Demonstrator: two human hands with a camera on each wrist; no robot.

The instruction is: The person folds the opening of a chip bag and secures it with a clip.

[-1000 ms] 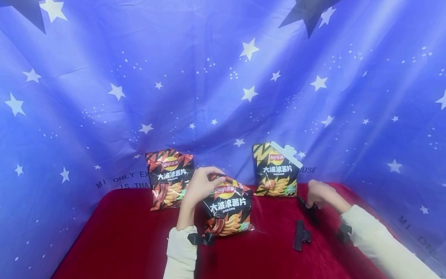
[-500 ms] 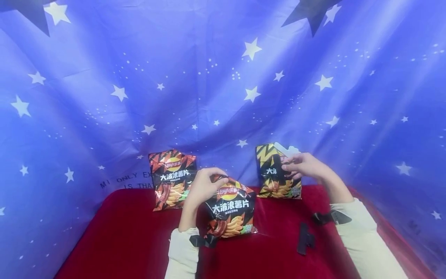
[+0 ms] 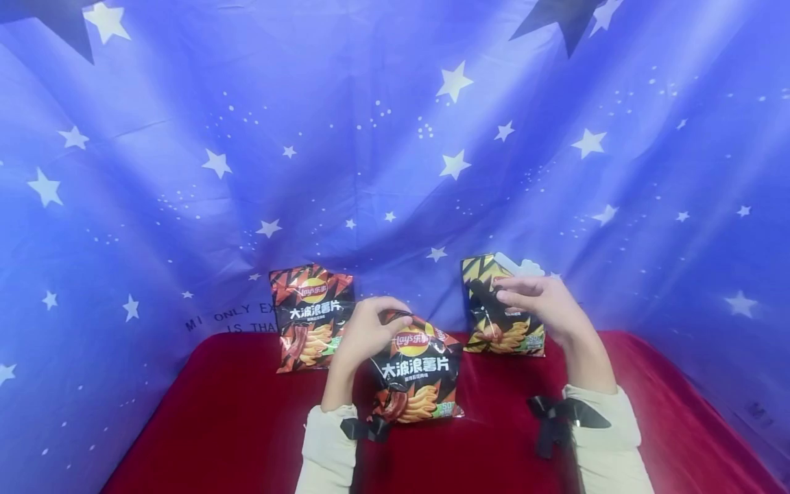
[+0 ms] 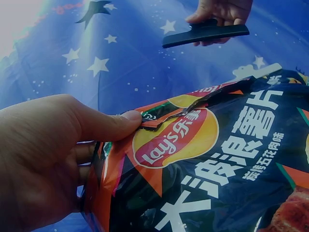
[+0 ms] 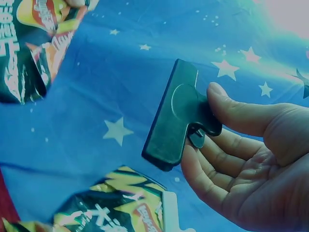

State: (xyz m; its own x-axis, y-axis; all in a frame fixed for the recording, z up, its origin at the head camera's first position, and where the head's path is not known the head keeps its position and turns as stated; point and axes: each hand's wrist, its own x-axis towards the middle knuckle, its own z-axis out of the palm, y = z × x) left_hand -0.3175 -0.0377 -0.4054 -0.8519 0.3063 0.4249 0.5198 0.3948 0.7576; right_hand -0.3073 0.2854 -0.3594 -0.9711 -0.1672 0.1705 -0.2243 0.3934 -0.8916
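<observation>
My left hand point(image 3: 370, 333) pinches the upper left corner of a red-and-black chip bag point(image 3: 415, 374), which stands tilted on the red cloth. In the left wrist view the thumb presses the bag's folded-over top edge. My right hand point(image 3: 546, 309) holds a black bag clip point(image 5: 174, 116) by its handles, thumb on one side and fingers on the other. The clip hangs in the air between the hand and the yellow-and-black chip bag point(image 3: 503, 336), apart from the bag my left hand holds. That yellow bag has a white clip point(image 3: 521, 266) across its top right corner.
Another red-and-black chip bag point(image 3: 308, 322) stands at the back left, partly behind my left hand. A second black clip point(image 3: 546, 442) lies on the red cloth point(image 3: 247, 425), partly hidden by the right wrist's camera. A blue starry curtain point(image 3: 370, 171) hangs behind.
My right hand has lifted a black clip from the cloth at the right and carried it left, in front of the yellow bag. The left hand keeps its pinch on the red-and-black bag.
</observation>
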